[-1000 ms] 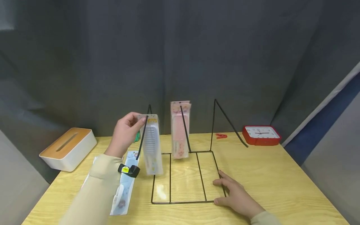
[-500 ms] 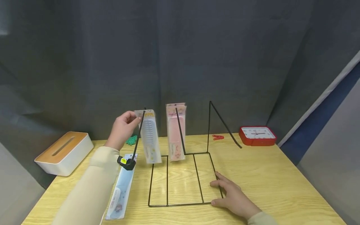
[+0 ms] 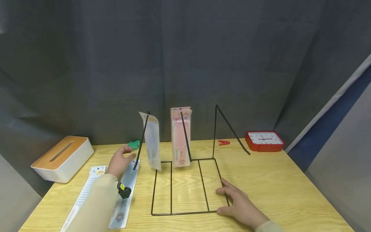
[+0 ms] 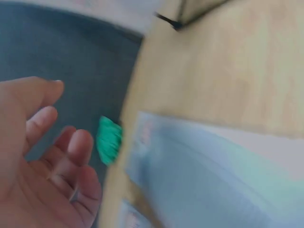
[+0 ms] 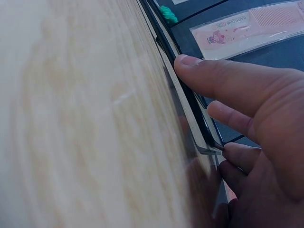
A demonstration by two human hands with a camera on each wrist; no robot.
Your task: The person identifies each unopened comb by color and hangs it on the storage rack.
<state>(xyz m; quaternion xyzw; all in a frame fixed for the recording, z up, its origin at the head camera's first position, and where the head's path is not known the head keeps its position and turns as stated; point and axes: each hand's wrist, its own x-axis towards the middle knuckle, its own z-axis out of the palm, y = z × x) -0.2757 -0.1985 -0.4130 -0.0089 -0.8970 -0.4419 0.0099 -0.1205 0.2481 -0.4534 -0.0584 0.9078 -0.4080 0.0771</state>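
Note:
A black wire display rack [image 3: 188, 214] stands on the table, with three slanted prongs. One packaged pale blue comb [image 3: 152, 141] hangs turned sideways on its left prong. Packaged pink combs [image 3: 181, 141] hang from the middle prong. My left hand [image 3: 118, 163], fingers loosely bent and holding nothing, hovers over a flat blue comb package [image 3: 127, 190]. Another comb package [image 3: 84, 190] lies further left, partly under my sleeve. At the rack's front right corner my right hand [image 3: 239, 203] rests with spread fingers; its thumb [image 5: 209, 71] touches the wire in the right wrist view.
A white tissue box [image 3: 65, 164] with a wooden lid stands at the left. Behind my left hand lies a green bundle [image 3: 134, 144]. A red clothespin [image 3: 223, 142] and a red clock [image 3: 265, 141] sit at the back right. The rack's right prong [image 3: 233, 130] bears nothing.
My left hand has let go of the comb on the left prong and moved down and left towards the flat packages. That hanging comb has swung sideways. My right hand stays at the corner.

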